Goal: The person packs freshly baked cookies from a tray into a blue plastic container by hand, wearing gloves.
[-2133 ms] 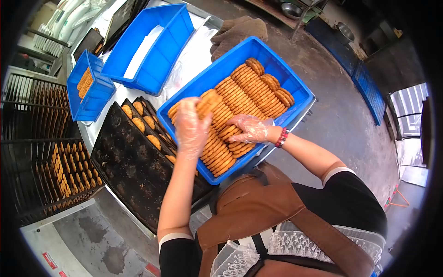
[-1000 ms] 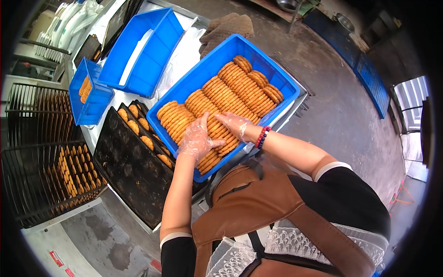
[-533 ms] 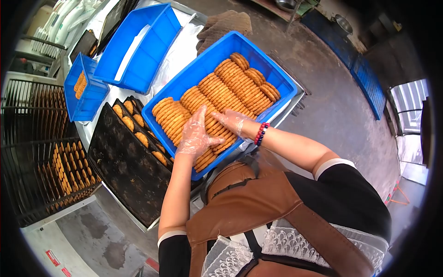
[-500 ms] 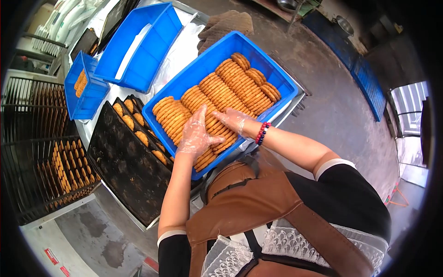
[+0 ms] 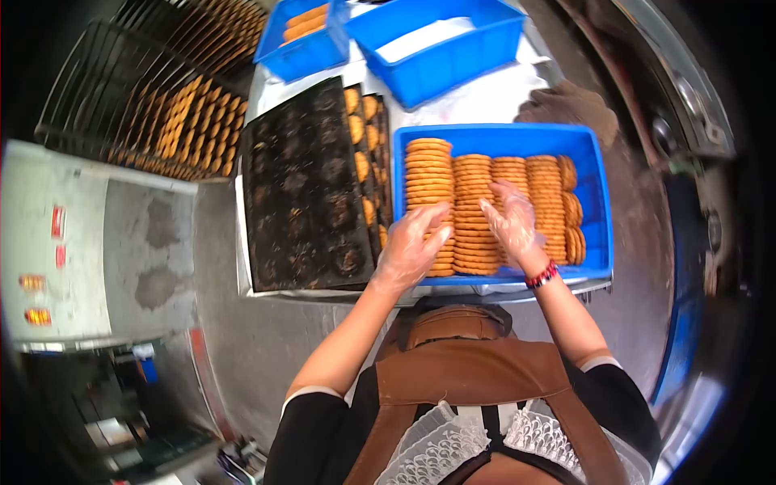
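Note:
A blue crate [image 5: 602,202] in front of me holds several rows of round golden cookies [image 5: 473,218] standing on edge, pressed face to face. My left hand [image 5: 411,246], in a clear plastic glove, lies over the near part of the leftmost row, fingers and thumb apart and nothing visible between them. Gloved the same way, my right hand [image 5: 513,222] rests at the third row with its fingers spread. It hides part of that row. More cookies [image 5: 572,206] lie in short stacks along the crate's right side.
Dark baking trays [image 5: 303,194] stand left of the crate, the lower ones with cookies on them. Behind are a blue crate with a white liner [image 5: 424,40] and a smaller blue crate [image 5: 279,61] with cookies. A brown glove [image 5: 570,109] lies at the back right. A tray rack [image 5: 105,97] stands far left.
My view has turned, so the crate now sits straight before me. My hands have moved apart; the left is now at the leftmost row, whose cookies stand in a straighter line.

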A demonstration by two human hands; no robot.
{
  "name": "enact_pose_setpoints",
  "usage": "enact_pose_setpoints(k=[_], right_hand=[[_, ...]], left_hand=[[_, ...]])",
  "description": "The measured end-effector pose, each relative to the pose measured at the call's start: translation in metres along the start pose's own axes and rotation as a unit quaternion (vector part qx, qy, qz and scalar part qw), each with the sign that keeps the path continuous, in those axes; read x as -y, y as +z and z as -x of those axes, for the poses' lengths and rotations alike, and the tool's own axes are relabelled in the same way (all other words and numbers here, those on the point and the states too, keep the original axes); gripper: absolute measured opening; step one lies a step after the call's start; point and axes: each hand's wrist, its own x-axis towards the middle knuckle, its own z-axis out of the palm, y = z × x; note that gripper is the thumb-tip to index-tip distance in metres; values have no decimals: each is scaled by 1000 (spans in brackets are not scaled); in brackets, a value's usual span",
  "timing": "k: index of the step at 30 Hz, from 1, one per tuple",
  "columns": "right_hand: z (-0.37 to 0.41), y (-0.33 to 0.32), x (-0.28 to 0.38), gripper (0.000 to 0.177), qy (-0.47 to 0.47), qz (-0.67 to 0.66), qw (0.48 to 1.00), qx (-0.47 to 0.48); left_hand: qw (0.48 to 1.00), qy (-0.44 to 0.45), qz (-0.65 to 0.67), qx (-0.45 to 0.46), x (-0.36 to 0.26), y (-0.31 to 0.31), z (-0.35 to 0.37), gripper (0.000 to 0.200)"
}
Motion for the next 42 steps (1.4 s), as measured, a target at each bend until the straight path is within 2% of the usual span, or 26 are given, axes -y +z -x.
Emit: enact_pose_setpoints(k=[1,3,5,7,8,9,10,12,14,17,19,21,24,25,27,28,29,30,31,33,35,36,37,38,40,42], right_hand=[[-8,-10,26,43,-15,-9,1000,11],[-15,-24,81,34,-149,-138,979,-5],[-1,11,114,28,-281,-238,930,18],[10,30,161,19,-347,-187,890,227],[21,55,174,18,-381,-155,868,279],[29,67,195,22,-389,-89,861,316],[39,92,205,27,-405,-11,849,339],[58,132,211,24,-411,44,861,296],[59,158,214,21,-412,93,864,274],[56,168,221,19,-412,127,849,306],[52,162,230,16,-392,143,821,390],[53,161,239,16,-388,167,823,380],[48,124,270,19,-416,164,835,320],[47,117,277,23,-421,129,848,294],[45,112,295,20,-425,107,859,264],[47,115,302,17,-404,129,858,290],[48,117,308,15,-371,150,860,315],[50,118,316,15,-372,148,874,276],[53,117,323,15,-370,151,886,237],[48,95,339,20,-389,27,910,144],[58,52,358,19,-389,60,912,117],[64,32,365,19,-365,78,918,138],[71,20,366,20,-344,94,920,161],[79,23,359,20,-348,82,927,112],[93,18,349,19,-313,79,941,104],[103,7,340,20,-296,67,948,96]], left_hand=[[1000,-10,-4,-18,5,-5,20,50],[985,-104,50,-128,22,-16,73,37],[954,-217,112,-175,32,-26,122,35],[916,-279,148,-248,69,-25,174,41],[890,-331,173,-263,81,-30,196,47],[861,-381,196,-275,92,-35,212,53],[865,-371,197,-275,102,-39,224,53],[787,-467,286,-283,125,-48,243,59],[796,-461,301,-251,147,-57,254,60],[815,-442,327,-186,170,-74,265,62],[837,-400,337,-158,177,-84,267,62],[844,-384,359,-109,188,-97,266,66],[756,-269,573,-165,200,-104,245,82],[714,-201,649,-170,218,-111,239,80],[587,-71,755,-282,184,-146,205,74],[546,-66,779,-301,193,-164,199,65],[581,-63,750,-309,192,-181,196,53],[617,-79,715,-319,191,-190,195,48],[622,-64,712,-318,195,-199,193,47],[634,-36,713,-296,182,-223,200,48],[629,-28,735,-251,173,-235,217,33],[630,-4,741,-232,194,-237,222,30],[677,3,693,-247,152,-225,227,32],[687,4,683,-250,139,-221,223,36],[694,4,675,-250,114,-213,219,41],[766,8,601,-227,81,-197,212,51]])
